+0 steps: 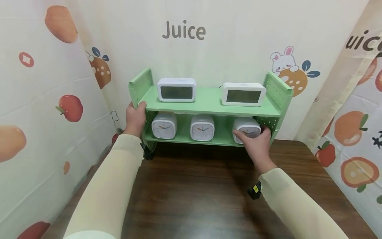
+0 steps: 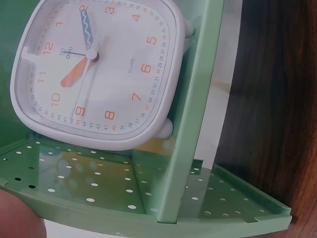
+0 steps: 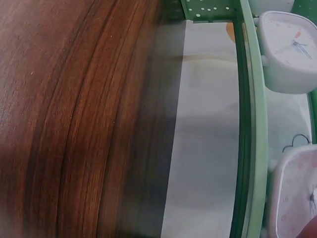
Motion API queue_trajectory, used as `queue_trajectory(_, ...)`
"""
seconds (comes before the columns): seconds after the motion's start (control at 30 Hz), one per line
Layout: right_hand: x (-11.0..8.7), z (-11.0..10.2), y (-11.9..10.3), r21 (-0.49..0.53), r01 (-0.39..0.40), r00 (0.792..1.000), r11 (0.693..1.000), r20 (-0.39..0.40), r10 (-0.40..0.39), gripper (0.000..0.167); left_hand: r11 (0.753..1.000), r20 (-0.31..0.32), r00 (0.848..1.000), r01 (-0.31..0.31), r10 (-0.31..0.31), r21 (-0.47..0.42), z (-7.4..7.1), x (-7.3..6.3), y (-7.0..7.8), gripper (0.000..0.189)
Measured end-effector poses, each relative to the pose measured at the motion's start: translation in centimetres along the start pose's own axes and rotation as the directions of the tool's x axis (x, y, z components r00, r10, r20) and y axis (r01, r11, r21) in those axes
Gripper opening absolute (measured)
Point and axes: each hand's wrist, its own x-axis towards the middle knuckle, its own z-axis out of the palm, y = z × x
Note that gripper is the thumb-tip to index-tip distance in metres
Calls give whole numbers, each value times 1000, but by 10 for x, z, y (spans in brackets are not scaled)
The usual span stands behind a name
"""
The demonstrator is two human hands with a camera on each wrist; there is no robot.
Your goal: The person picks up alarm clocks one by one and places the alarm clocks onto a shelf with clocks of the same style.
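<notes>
A green two-tier metal shelf point(image 1: 209, 103) stands against the curtain, with perforated side panels. My left hand point(image 1: 135, 119) grips its left side panel, thumb toward the upper board. In the lower tier sit three white alarm clocks. The left clock point(image 2: 119, 74) fills much of the left wrist view. Between the others sits the middle clock point(image 1: 202, 129). My right hand point(image 1: 257, 146) holds the right clock point(image 1: 252, 130) between thumb and fingers at its sides; some fingers are hidden behind it. Only a fingertip point(image 3: 309, 229) shows in the right wrist view, over that clock's face.
Two white digital clocks with dark screens, one on the left point(image 1: 176, 90) and one on the right point(image 1: 243, 94), stand on the upper tier. A dark brown wooden table point(image 1: 191, 189) spreads in front. Fruit-printed curtains point(image 1: 74, 139) enclose the back and sides.
</notes>
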Motion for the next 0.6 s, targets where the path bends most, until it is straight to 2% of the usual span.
queue_trajectory(0.23,-4,-8,-5,-5,118,992,993,52,-117,112,1000,-19,1000,3,-3,12,-8,-2,-1,67)
queue_trajectory(0.47,-22,-35,-13,-111,33,987,993,161,-14,117,986,-75,989,-121,130,116,-14,-19,-1,71)
queue_trajectory(0.6,-32,-55,-18,-185,82,982,979,183,-47,109,979,-98,982,-144,159,145,-15,-38,3,69)
